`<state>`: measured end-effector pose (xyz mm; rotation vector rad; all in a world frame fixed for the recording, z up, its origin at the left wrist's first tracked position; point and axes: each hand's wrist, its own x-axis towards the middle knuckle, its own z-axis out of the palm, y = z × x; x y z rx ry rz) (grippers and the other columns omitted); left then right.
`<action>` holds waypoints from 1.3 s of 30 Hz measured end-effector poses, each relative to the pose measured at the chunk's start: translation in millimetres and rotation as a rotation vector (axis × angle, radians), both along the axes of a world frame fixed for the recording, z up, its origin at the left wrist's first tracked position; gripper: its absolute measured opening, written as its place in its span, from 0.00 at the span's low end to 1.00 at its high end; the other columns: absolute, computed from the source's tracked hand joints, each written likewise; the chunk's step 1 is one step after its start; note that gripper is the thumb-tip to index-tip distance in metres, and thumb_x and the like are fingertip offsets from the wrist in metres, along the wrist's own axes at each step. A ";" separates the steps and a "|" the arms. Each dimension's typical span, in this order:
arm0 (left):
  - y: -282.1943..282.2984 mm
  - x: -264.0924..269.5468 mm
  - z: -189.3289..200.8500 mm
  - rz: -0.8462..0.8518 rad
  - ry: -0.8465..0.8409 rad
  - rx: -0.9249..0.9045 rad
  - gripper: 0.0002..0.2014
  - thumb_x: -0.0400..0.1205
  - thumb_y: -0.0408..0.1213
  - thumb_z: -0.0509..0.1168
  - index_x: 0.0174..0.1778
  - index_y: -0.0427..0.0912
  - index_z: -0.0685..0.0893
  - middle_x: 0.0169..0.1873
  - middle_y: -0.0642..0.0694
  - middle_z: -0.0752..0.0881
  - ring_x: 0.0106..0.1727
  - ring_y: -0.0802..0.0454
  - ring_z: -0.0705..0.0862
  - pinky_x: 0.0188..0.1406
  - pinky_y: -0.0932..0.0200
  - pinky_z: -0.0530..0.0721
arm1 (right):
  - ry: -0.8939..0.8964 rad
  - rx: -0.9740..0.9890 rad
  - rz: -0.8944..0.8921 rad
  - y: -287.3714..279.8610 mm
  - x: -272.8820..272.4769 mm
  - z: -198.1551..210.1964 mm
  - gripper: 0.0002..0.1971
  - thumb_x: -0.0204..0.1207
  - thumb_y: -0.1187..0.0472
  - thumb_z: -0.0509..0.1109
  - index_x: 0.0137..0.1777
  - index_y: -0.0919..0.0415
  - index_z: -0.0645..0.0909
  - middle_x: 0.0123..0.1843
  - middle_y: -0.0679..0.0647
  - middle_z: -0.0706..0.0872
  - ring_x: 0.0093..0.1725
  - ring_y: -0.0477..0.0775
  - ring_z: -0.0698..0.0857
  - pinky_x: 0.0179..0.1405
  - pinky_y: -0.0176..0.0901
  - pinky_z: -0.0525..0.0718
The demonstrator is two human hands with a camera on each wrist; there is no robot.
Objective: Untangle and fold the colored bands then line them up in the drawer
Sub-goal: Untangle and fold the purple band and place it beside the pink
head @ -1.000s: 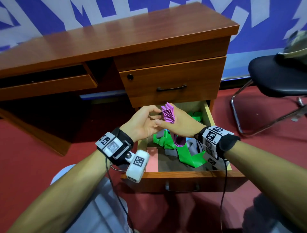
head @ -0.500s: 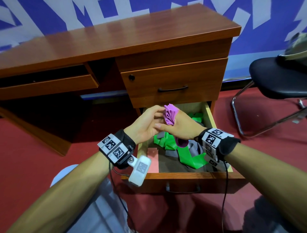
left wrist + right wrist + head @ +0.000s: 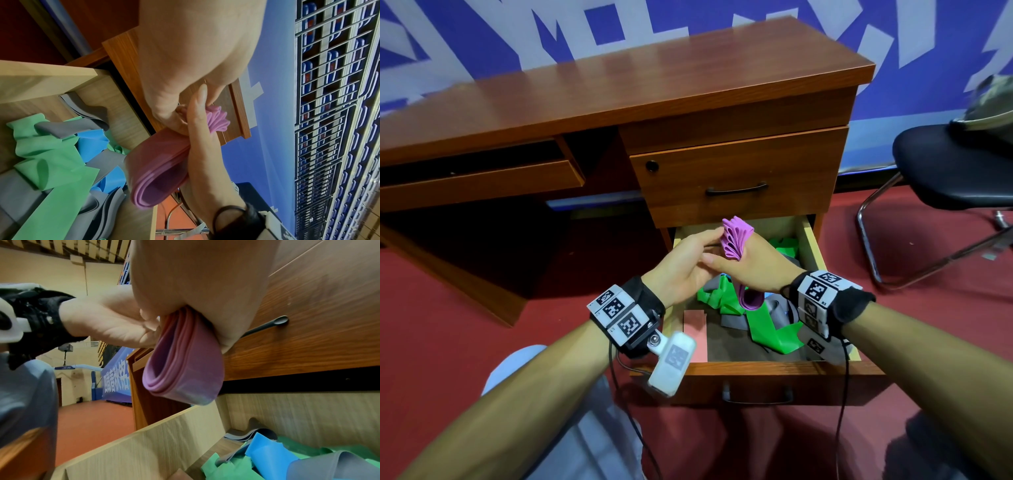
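Observation:
A purple band (image 3: 735,236), folded into several layers, is held above the open bottom drawer (image 3: 756,368). My right hand (image 3: 729,258) grips its middle, so the folds fan out above and a loop (image 3: 750,301) hangs below. The fingers of my left hand (image 3: 714,240) pinch the fanned top edge. In the right wrist view the purple band's loop (image 3: 185,363) hangs from my right palm, with the left hand (image 3: 115,324) against its edge. Inside the drawer lies a tangle of green bands (image 3: 767,329), grey bands (image 3: 774,308) and blue bands (image 3: 90,142). A folded pink band (image 3: 695,332) lies flat at the front left.
The shut upper drawer (image 3: 736,178) with a dark handle is just behind my hands. A black chair (image 3: 945,171) stands to the right on the red floor. The desk top (image 3: 619,89) stretches to the left above a knee space.
My left fingers have closed in on the top of the purple band. Both hands have lifted slightly, and the fanned folds have spread wider.

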<state>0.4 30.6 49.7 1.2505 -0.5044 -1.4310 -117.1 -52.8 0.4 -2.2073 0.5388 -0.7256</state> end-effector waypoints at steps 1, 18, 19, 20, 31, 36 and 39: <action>-0.3 0.1 0.2 -0.001 -0.003 -0.001 0.13 0.91 0.40 0.61 0.59 0.35 0.85 0.43 0.42 0.88 0.39 0.53 0.89 0.39 0.61 0.89 | -0.007 -0.009 0.004 -0.4 0.0 -1.3 0.13 0.78 0.36 0.71 0.51 0.43 0.78 0.47 0.45 0.79 0.51 0.48 0.80 0.53 0.51 0.83; 1.1 -2.6 -6.1 -0.018 0.022 -0.085 0.14 0.92 0.38 0.58 0.63 0.34 0.85 0.49 0.43 0.89 0.47 0.53 0.87 0.48 0.62 0.87 | -0.031 0.061 -0.018 0.8 -2.7 2.8 0.20 0.75 0.41 0.75 0.46 0.55 0.73 0.46 0.55 0.76 0.43 0.44 0.78 0.43 0.46 0.80; 1.1 -2.6 -5.9 -0.019 0.023 -0.081 0.14 0.92 0.38 0.58 0.63 0.34 0.85 0.49 0.42 0.89 0.48 0.52 0.87 0.48 0.62 0.87 | -0.017 0.059 -0.016 0.8 -2.2 2.4 0.21 0.75 0.39 0.74 0.47 0.56 0.74 0.48 0.58 0.77 0.47 0.48 0.79 0.48 0.52 0.80; 1.1 -2.8 -5.6 -0.015 0.026 -0.074 0.14 0.92 0.38 0.59 0.62 0.35 0.85 0.49 0.42 0.89 0.48 0.52 0.86 0.48 0.61 0.87 | -0.008 0.056 -0.016 1.1 -2.1 3.2 0.22 0.76 0.38 0.73 0.48 0.58 0.75 0.49 0.58 0.77 0.48 0.50 0.79 0.50 0.55 0.80; 0.9 10.2 -4.6 0.000 -0.142 0.028 0.05 0.85 0.32 0.65 0.47 0.37 0.86 0.40 0.42 0.85 0.36 0.47 0.86 0.30 0.58 0.87 | 0.162 -0.125 0.098 -0.4 -5.6 -4.8 0.26 0.76 0.41 0.75 0.58 0.65 0.82 0.59 0.49 0.75 0.61 0.43 0.73 0.61 0.36 0.72; -0.6 14.3 -4.9 0.024 -0.262 0.061 0.07 0.81 0.23 0.65 0.48 0.31 0.88 0.40 0.37 0.91 0.37 0.45 0.90 0.33 0.58 0.89 | 0.073 -0.025 0.032 0.3 -4.7 -1.9 0.29 0.71 0.35 0.77 0.54 0.58 0.72 0.49 0.51 0.75 0.48 0.51 0.79 0.48 0.50 0.82; -2.1 17.9 -3.3 0.012 -0.322 0.038 0.09 0.80 0.25 0.68 0.52 0.30 0.90 0.43 0.38 0.91 0.39 0.50 0.90 0.40 0.57 0.88 | 0.032 0.063 0.011 -0.4 -4.0 -1.0 0.30 0.70 0.33 0.76 0.52 0.56 0.69 0.48 0.50 0.76 0.43 0.47 0.77 0.47 0.52 0.81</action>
